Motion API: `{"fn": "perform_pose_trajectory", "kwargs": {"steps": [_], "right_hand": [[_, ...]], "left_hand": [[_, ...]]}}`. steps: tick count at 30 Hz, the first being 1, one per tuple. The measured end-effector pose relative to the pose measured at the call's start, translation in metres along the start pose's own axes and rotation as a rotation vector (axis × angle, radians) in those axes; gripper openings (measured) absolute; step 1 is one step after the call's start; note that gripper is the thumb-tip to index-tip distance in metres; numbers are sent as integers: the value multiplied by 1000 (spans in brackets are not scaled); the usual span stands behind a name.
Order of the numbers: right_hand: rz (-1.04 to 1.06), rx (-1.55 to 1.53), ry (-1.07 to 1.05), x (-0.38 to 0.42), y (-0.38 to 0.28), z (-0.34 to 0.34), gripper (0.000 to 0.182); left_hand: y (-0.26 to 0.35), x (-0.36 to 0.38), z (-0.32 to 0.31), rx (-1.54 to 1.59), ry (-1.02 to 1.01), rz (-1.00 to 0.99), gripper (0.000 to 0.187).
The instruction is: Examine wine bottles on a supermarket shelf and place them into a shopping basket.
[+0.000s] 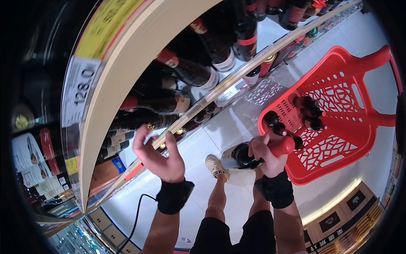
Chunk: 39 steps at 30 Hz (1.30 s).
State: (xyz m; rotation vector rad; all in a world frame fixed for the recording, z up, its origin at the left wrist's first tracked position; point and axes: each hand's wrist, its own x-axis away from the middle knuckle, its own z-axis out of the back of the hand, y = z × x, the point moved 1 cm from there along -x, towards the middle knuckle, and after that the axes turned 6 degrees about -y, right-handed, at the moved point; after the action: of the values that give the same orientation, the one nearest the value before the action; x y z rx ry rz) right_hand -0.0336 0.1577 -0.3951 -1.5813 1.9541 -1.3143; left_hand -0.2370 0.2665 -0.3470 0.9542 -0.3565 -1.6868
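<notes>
My right hand (269,155) is closed around the neck of a dark wine bottle (241,155) with a red capsule at its top. The bottle tilts, its base toward my left, above the floor and beside the red shopping basket (296,174). My left hand (160,158) is raised at the edge of the wooden shelf (198,105), thumb and fingers apart, with nothing in it. Past its fingers stand rows of wine bottles (186,70). Several dark bottles (312,113) are inside the basket. Black bands wrap both my wrists.
An upper wooden shelf edge (122,46) with a price label (79,91) juts in close at the upper left. More bottles line a lower shelf under the board. A black cable (136,216) hangs from my left wristband. The white tiled floor (198,148) runs between shelf and basket.
</notes>
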Motion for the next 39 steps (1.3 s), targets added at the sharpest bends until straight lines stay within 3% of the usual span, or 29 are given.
{"fn": "perform_pose_trajectory", "kwargs": {"steps": [1, 4, 5, 7, 10, 11, 13, 15, 17, 19, 21, 24, 26, 31, 39], "right_hand": [[-11, 1, 2, -2, -3, 5, 24], [-27, 21, 2, -7, -13, 23, 22], [-27, 28, 3, -9, -15, 29, 21], [-7, 47, 18, -13, -19, 42, 20], [27, 56, 26, -22, -30, 59, 20], [26, 53, 28, -25, -34, 63, 20], [21, 45, 33, -30, -40, 70, 20], [15, 54, 13, -34, -44, 77, 21], [12, 56, 4, -39, -48, 81, 21], [10, 50, 4, -40, -51, 83, 21], [1, 12, 10, -42, -52, 85, 21], [-2, -31, 18, -46, -47, 88, 22], [-12, -14, 30, -49, -46, 87, 21], [12, 31, 19, -54, -45, 86, 20], [48, -15, -12, -60, -42, 84, 22]], "left_hand": [[9, 6, -9, 85, -90, -28, 49], [44, -9, -49, 189, -296, -52, 40], [46, -20, -63, 196, -340, -133, 45], [63, -44, -86, 194, -409, -91, 52], [80, -77, -117, 180, -391, -79, 56], [68, -86, -126, 96, -339, -238, 56], [78, -105, -136, 136, -387, -83, 54], [83, -116, -139, -49, -408, 162, 50], [74, -121, -143, -46, -392, 132, 46], [83, -117, -140, 71, -402, 246, 43], [73, -111, -138, 167, -382, 226, 36], [75, -98, -135, 112, -344, 44, 45], [82, -90, -132, 98, -341, 49, 54], [72, -87, -132, 84, -369, -66, 55], [69, -88, -132, 114, -359, -57, 56]]}}
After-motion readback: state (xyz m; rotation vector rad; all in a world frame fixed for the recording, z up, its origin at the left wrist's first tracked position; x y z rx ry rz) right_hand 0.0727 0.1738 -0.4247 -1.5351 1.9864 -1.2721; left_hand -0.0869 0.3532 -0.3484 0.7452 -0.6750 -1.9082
